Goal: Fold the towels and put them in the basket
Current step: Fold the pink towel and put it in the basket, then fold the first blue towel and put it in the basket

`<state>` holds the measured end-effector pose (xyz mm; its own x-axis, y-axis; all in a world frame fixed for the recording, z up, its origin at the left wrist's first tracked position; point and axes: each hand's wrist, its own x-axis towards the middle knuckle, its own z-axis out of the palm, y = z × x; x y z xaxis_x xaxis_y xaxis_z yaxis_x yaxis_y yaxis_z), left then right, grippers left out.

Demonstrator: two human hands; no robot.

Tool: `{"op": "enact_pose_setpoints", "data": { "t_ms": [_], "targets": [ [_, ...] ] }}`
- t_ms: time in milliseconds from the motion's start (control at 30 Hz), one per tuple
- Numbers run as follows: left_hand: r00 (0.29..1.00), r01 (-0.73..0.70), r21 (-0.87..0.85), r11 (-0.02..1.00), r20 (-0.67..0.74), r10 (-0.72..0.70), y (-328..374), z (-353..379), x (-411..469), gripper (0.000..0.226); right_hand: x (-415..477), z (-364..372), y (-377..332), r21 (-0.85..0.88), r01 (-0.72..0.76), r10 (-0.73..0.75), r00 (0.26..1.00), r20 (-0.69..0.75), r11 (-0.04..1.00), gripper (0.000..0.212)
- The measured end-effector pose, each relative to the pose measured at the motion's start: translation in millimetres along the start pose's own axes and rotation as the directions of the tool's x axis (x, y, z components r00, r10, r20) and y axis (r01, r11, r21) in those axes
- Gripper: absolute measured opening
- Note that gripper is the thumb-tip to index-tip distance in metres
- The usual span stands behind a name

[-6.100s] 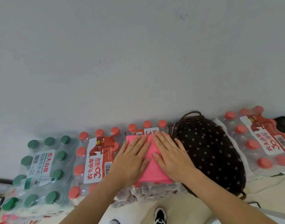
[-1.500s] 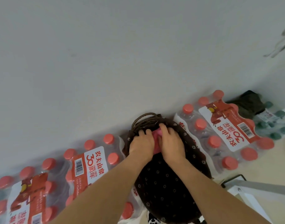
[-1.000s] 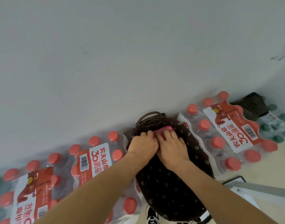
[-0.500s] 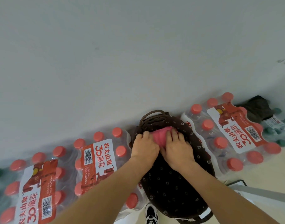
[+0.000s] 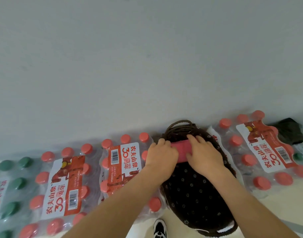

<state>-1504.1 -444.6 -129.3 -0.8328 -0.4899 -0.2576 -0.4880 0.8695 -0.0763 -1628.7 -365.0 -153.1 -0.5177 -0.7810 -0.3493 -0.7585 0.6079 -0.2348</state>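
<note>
**Towel now pressed flat at the far end of the basket**

The pink towel [image 5: 181, 151] lies at the far end of the basket [image 5: 195, 194], just under the rope handle [image 5: 179, 128]. Half a second ago it was a rounded bundle between the fingers; now it shows as a flat, folded strip. Six seconds ago it was still being smoothed on the bottle pack [image 5: 123, 167] to the left. The left hand [image 5: 161, 154] and the right hand [image 5: 204, 156] rest on its two ends, fingers spread and pressing, not clenched around it. I judge this towel is almost placed; the hands need only to let go. No other towel is visible here.
</note>
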Motion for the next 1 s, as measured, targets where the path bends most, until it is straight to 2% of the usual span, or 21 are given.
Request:
{"op": "enact_pose_setpoints", "data": {
  "t_ms": [167,300,467,600,700,767,867,1000],
  "targets": [
    [0.965,0.041,-0.267,0.963,-0.240,-0.107,-21.6,-17.6,-35.9,0.012,-8.8,-36.2,-35.5,0.105,0.163,-0.150,0.981,-0.122,0.981,0.040],
    [0.911,0.108,-0.522,0.846,-0.290,-0.295,-55.3,-27.4,-80.0,0.023,-23.1,-62.2,-87.3,0.208,0.330,-0.307,0.942,-0.134,0.921,0.025],
    [0.769,0.201,-0.706,0.679,-0.315,-0.555,-112.1,-30.8,-160.3,0.042,-50.3,-72.9,-174.7,0.260,0.510,-0.516,0.855,-0.049,0.820,0.021],
    [0.632,0.219,-0.822,0.526,-0.291,-0.718,-153.5,-25.7,-245.6,0.042,-81.5,-61.5,-258.7,0.310,0.606,-0.634,0.773,-0.012,0.732,0.017],
    [0.562,0.186,-0.884,0.429,-0.262,-0.785,-181.0,-16.4,-323.2,0.025,-115.4,-40.2,-331.6,0.340,0.671,-0.721,0.692,0.034,0.659,0.019],
    [0.452,0.188,-0.921,0.341,-0.227,-0.862,-198.7,-2.4,-381.5,0.019,-145.6,-17.7,-386.1,0.321,0.723,-0.777,0.625,0.074,0.612,0.020],
    [0.293,0.226,-0.939,0.257,-0.187,-0.938,-221.0,23.3,-462.3,0.024,-194.1,18.4,-459.0,0.323,0.778,-0.840,0.525,0.140,0.540,0.017],
    [0.131,0.257,-0.957,0.138,-0.107,-0.986,-239.2,54.8,-577.6,0.025,-271.5,73.7,-549.3,0.319,0.843,-0.896,0.366,0.250,0.433,0.015]
  ]
}}
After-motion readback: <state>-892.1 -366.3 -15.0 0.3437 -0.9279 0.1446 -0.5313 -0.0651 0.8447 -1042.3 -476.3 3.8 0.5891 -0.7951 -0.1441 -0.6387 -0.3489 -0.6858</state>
